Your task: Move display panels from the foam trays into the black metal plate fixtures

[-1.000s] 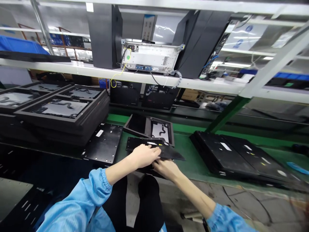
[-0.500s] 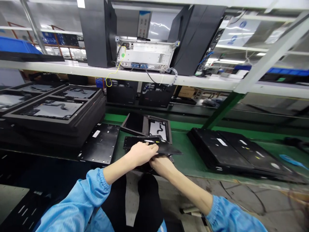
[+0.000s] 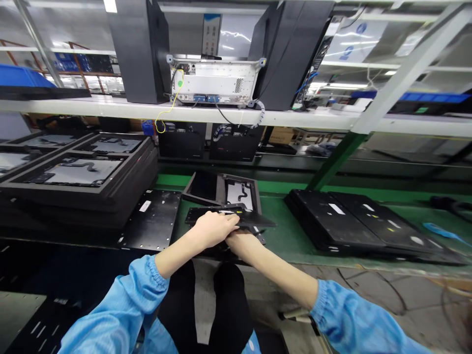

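Observation:
A black flat panel with small white and yellow labels is held tilted above the green bench, close to my body. My left hand lies over its near edge, fingers bent and gripping it. Just to the right, my right hand reaches in under the panel, beside the left fingertips. Its own fingers are hidden there. Dark parts show below the panel, too covered to make out. Behind it sits a grey foam tray with a dark slab in one recess and a silver plate with a black ribbon cable in the other.
Left of my hands lies a black plate with holes along its edges. Stacked foam trays stand further left. Flat black cases rest on the green bench at right. A shelf above carries a white instrument with hanging cables.
The whole view has shifted slightly. Both hands stay at the black panel; a little more of the parts below it shows beside my right hand.

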`<state>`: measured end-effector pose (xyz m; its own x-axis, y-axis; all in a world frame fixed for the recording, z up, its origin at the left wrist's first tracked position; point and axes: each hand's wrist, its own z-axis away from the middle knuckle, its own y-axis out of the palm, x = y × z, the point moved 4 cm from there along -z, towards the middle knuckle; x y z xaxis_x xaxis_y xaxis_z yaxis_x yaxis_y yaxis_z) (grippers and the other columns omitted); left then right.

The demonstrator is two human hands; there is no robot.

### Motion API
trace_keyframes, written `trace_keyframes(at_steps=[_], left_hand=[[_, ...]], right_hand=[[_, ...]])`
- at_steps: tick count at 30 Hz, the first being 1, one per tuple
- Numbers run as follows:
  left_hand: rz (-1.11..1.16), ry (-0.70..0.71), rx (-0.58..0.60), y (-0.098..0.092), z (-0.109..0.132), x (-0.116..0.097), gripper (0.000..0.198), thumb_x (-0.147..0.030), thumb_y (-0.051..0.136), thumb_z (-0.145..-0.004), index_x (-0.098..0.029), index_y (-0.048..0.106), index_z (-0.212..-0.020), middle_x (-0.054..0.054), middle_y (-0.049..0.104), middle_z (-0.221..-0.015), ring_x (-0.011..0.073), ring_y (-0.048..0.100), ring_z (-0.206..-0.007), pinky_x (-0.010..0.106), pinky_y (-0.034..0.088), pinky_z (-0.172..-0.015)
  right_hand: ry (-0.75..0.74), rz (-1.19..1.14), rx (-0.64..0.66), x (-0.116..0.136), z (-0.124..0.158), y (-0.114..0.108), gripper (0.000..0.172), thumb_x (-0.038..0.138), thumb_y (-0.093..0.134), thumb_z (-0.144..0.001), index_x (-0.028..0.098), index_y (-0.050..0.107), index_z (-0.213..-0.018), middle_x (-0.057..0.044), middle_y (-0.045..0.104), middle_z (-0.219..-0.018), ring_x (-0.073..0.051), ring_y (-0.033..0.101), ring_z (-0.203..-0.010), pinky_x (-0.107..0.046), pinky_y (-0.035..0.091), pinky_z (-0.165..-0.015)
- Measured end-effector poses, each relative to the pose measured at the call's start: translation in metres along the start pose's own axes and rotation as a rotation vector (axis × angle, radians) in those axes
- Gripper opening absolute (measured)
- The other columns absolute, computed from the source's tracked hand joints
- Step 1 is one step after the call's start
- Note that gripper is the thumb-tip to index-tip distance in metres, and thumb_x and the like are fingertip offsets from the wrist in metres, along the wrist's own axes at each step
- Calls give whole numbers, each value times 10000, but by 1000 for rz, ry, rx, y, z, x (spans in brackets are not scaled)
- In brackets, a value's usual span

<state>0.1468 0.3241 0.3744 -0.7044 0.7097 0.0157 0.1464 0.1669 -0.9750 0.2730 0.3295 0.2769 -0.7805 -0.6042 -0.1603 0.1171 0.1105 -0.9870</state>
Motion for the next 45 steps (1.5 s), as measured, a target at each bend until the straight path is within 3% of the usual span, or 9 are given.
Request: trace_keyframes(at_steps=[5,9,13,18,27,33,37,45], left_hand=[[38,-143,-74,-20,-6,23,370,-441,457,-1165,-287,636,-1450,65,834,-1277,266,837,-1034,337,626,-820],[61,-144,-95,-27,-8,33,409,-439,426,-1176,-286,614,-1506,67,816,-1342,268,832,-1082,344,625,-856],[61,-148,-93,-26,-8,32,409,-450,421,-1177,-283,618,-1494,64,826,-1315,266,831,-1082,327,617,-841],[57,-145,-94,-25,-7,31,416,-456,411,-1179,-274,623,-1487,67,817,-1341,274,832,-1078,329,613,-811],[93,-159,-103,-25,-4,35,443,-470,406,-1181,-292,600,-1538,49,776,-1438,247,813,-1156,312,620,-879],[110,-148,-96,-28,-2,35,426,-448,435,-1178,-291,606,-1535,32,761,-1466,257,799,-1211,330,634,-926],[104,-135,-76,-29,0,33,421,-443,449,-1175,-303,602,-1542,33,748,-1487,250,799,-1212,322,634,-928],[71,-129,-30,-28,1,30,443,-447,448,-1175,-291,590,-1565,48,726,-1519,258,792,-1227,316,636,-915]], right_hand=[[5,17,50,6,8,-13,531,27,517,-985,138,698,-1472,-198,801,-1159,-296,812,-832,-374,657,-775],[46,-90,63,-21,12,-21,545,192,695,-962,165,686,-1506,-206,743,-1383,-341,796,-1068,-422,646,-944],[64,-274,85,-49,2,-19,813,460,917,-801,271,673,-1553,-171,612,-1605,-404,707,-1306,-474,593,-1084],[51,-341,156,-64,-10,-9,966,639,931,-762,338,597,-1618,-147,498,-1711,-416,630,-1420,-536,526,-1175],[40,-474,56,-77,-3,3,817,709,851,-861,333,658,-1560,-104,557,-1672,-366,571,-1502,-516,490,-1237],[14,-322,-57,-52,15,13,696,627,739,-1004,225,652,-1566,-155,555,-1649,-372,696,-1358,-496,593,-1135],[-42,-148,-14,-33,19,15,649,565,650,-1075,152,634,-1576,-236,569,-1604,-411,792,-1144,-535,666,-978],[-145,103,81,-18,18,18,561,453,491,-1154,171,565,-1633,-328,533,-1588,-381,838,-919,-465,678,-771]])
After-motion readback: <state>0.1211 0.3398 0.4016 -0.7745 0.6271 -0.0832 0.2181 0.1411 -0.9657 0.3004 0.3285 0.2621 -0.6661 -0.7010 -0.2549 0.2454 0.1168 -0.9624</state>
